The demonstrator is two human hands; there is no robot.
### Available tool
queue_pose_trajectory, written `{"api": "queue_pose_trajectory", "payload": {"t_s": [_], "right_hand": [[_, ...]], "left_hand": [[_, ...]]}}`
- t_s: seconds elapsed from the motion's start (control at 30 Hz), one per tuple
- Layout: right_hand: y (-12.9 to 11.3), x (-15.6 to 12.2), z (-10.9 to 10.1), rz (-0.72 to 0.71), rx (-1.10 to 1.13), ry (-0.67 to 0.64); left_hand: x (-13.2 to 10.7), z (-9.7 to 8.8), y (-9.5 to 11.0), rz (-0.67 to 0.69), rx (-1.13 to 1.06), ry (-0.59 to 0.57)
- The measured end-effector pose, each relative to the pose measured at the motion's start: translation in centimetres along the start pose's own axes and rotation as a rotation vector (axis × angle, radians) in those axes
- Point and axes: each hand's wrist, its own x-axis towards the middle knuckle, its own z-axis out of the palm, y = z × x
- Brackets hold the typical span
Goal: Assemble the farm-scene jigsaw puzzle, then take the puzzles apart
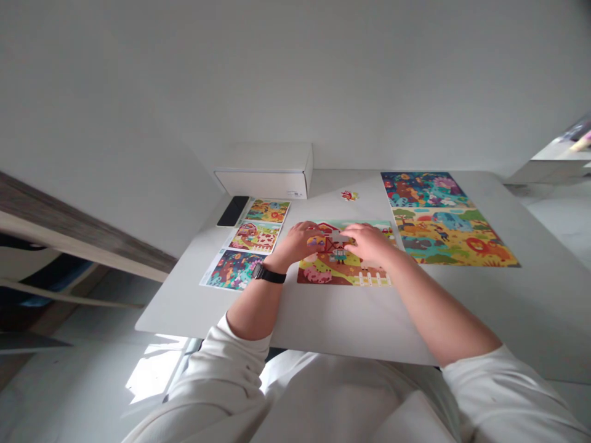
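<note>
A farm jigsaw puzzle point(330, 275) lies flat on the table in front of me, with a red barn, a figure, a pink pig and a white fence on it. A grey gap shows near its middle, between my hands. My left hand point(301, 243) rests on the puzzle's left part, fingers stretched over the barn area. On the other side, my right hand point(369, 242) lies over the right part, thumb and fingers apart beside the gap. Neither hand shows a piece in its grip. A black watch point(269, 274) is on my left wrist.
A white box point(263, 178) stands against the wall, with a phone point(233, 211) before it. Picture sheets point(253, 237) lie at left. Two joined animal pictures point(443, 231) lie at right. A small pile of loose pieces point(349, 195) sits behind the puzzle on the white table point(344, 320).
</note>
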Motion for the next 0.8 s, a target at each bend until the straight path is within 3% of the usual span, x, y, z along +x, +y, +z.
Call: {"api": "queue_pose_trajectory", "payload": {"t_s": [0.13,0.27,0.4,0.6,0.8], "right_hand": [[3.1,-1.2,-1.5,0.188,-0.119,-0.168],[4.3,-1.9,-2.1,0.256,-0.202,-0.320],[3.0,-1.6,-2.4,0.257,-0.277,-0.392],[0.4,-0.9,-4.1,0.367,-0.291,-0.523],[-0.3,-0.9,-4.9,0.395,-0.276,-0.547]], "left_hand": [[-0.1,0.2,0.3,0.049,-0.033,-0.072],[-0.1,0.3,0.2,0.082,-0.062,-0.114],[0.0,0.6,-0.1,0.094,-0.047,-0.107],[0.1,0.5,-0.3,0.094,-0.016,-0.144],[0.2,0.2,-0.1,0.072,-0.019,-0.162]]}}
